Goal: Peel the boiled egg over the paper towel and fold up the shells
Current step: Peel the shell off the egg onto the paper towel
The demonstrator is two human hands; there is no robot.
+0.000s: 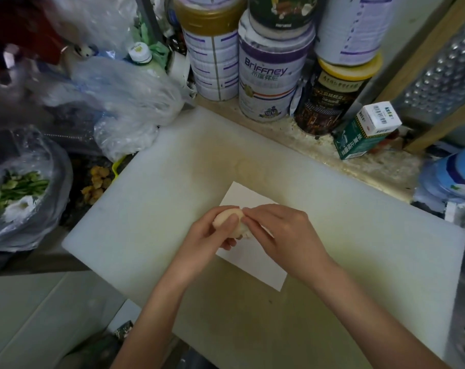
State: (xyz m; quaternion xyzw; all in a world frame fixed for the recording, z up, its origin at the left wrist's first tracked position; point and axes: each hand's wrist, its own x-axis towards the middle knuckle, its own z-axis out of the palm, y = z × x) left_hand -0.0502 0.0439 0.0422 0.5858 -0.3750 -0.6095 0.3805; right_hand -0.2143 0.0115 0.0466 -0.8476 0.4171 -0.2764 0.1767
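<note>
Surface: white cutting board (146,235), tins (271,75) crowded at 12 o'clock.
Egg (227,219): above the paper towel (252,259), board centre.
Left hand (207,235): cradles the egg.
Right hand (284,230): fingertips pinch at its top.
Handling: likely light, slippery, brittle shell; hold gently around the middle.

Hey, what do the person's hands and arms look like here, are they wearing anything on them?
Both arms come up from the bottom edge bare to as far as the frame shows, with no sleeves in view. The left hand and right hand wear no gloves, and no rings, watch or bracelet are visible.
</note>
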